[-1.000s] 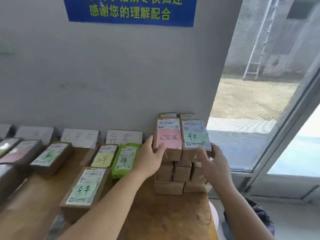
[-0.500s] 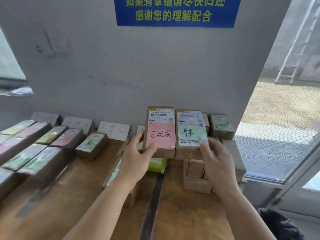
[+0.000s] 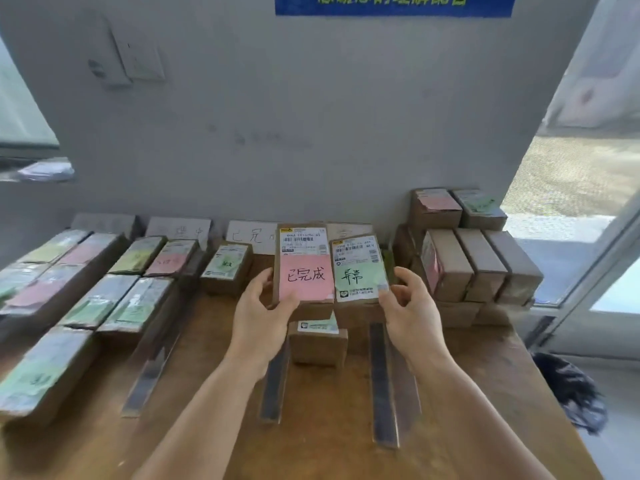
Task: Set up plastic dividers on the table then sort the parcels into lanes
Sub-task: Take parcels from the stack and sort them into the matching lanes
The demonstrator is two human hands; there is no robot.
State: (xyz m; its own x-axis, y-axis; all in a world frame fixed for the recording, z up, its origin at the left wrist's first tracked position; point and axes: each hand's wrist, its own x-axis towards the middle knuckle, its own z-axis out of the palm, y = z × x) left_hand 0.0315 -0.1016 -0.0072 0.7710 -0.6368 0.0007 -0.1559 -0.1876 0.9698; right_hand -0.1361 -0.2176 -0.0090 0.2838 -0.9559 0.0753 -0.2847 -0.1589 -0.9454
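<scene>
Over table: L hand grips pink parcel, R hand green parcel.

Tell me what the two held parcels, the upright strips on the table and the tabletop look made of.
Parcel with the pink note and parcel with the green note: matte brown cardboard, with printed paper labels. Grey upright divider strips: likely smooth plastic, slightly glossy, with a pale sheen. Brown tabletop: wood or wood-look laminate, faint grain.

Two parcels held side by side above tabletop centre, one parcel below them between two dividers. Rows of parcels toward left edge. Stack at rear right corner. Cards along back edge.
</scene>
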